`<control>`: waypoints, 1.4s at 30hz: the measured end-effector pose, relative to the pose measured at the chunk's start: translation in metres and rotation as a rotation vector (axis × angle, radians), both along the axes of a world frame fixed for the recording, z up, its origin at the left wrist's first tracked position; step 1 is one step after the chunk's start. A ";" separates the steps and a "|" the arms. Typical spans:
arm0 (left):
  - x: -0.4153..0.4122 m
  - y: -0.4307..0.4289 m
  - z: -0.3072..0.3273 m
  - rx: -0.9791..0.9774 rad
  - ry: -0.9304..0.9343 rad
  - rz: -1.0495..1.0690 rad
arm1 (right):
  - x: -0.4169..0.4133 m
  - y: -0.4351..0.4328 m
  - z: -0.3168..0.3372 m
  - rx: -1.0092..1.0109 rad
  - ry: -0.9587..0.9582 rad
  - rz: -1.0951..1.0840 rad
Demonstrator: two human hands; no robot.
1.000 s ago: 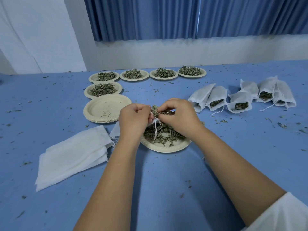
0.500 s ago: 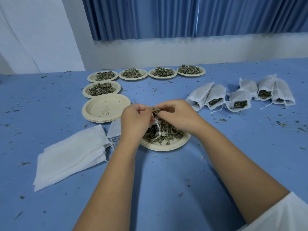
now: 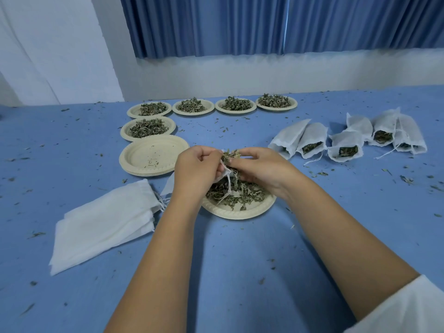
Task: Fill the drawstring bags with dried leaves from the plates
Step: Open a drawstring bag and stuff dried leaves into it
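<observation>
Plain hand-packing workroom: blue-covered table (image 3: pixel 240 272), blue curtains (image 3: pixel 264 22) (drawn), rows of leaf plates (image 3: pixel 193 114), filled bags (image 3: pixel 346 140)

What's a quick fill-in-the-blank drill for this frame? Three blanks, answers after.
The far row holds ___ full plates. The flat pile of unfilled bags lies on the person's ___ side. The left hand grips a bag while the right hand pinches dried ___ at its mouth.
Missing words: four; left; leaves.
</observation>
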State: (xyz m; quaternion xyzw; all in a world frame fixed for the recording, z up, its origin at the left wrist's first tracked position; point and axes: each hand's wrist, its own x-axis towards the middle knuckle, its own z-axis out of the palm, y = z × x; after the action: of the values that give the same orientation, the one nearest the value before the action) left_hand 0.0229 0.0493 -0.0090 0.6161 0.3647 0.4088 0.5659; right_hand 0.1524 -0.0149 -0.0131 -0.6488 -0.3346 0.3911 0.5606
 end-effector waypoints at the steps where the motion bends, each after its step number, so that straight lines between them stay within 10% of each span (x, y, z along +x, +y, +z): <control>1: 0.000 0.000 0.000 -0.006 0.002 -0.001 | 0.000 0.000 0.000 -0.011 0.053 0.043; 9: -0.001 -0.002 0.001 0.120 0.067 0.031 | -0.005 -0.001 0.000 0.058 0.055 -0.036; 16: 0.001 -0.008 0.001 0.178 0.111 -0.003 | -0.013 0.000 -0.003 0.006 -0.390 -0.192; 21: -0.002 -0.003 0.001 0.132 0.062 0.082 | -0.008 -0.007 0.008 0.134 -0.117 -0.057; 42: -0.003 -0.002 0.000 0.191 0.118 0.018 | -0.015 -0.006 0.002 0.099 -0.486 -0.073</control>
State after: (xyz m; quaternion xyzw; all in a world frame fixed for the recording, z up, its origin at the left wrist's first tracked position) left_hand 0.0194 0.0475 -0.0086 0.6869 0.3623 0.4097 0.4786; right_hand 0.1374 -0.0213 -0.0111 -0.7071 -0.4547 0.1861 0.5086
